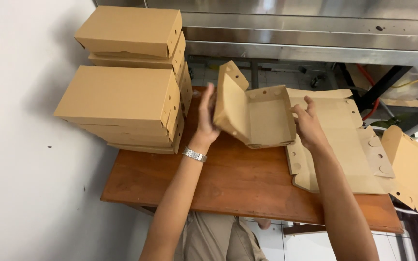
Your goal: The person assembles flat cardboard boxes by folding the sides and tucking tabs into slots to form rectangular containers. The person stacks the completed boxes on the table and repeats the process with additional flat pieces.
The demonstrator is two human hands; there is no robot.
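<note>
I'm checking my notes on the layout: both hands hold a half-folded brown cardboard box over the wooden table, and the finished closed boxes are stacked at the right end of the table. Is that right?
Not quite. The head view shows the stacked closed brown cardboard boxes at the left end of the wooden table, by the white wall. The rest stands: the left hand and right hand hold the half-folded brown cardboard box.

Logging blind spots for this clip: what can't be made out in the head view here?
- Half-folded box: its underside and far face are turned away.
- Left hand: fingertips hidden behind the box's raised flap.
- Right hand: palm faces away; thumb hidden by the box wall.
- Stacked folded boxes: exact count unclear, lower ones overlap.
- Flat blanks: count hidden, they lie layered.
</note>
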